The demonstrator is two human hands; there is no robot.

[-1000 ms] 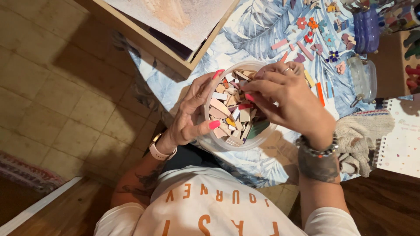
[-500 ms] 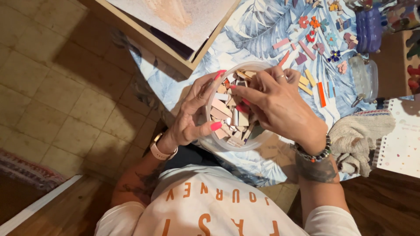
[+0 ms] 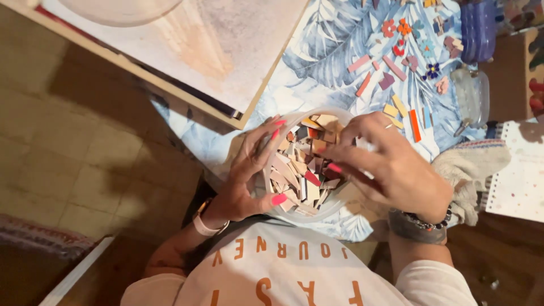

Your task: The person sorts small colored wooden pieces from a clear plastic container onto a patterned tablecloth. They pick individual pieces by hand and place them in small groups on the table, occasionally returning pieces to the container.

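Pink-nailed fingers of the left hand (image 3: 245, 180) wrap the near rim of the clear plastic tub (image 3: 282, 126), clamping it firm, likely so it holds steady. Inside that grip, the right hand (image 3: 391, 170) dips in, fingertips pinched narrow among the tile pieces (image 3: 299, 170); whether one is caught, I cannot tell. Beyond the knuckles, loose coloured strips (image 3: 396, 107) lie on the leaf-print cloth (image 3: 317, 62).

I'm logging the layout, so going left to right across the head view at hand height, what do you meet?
Tiled floor → left hand → clear tub of mosaic pieces → right hand → grey cloth → spiral notebook.
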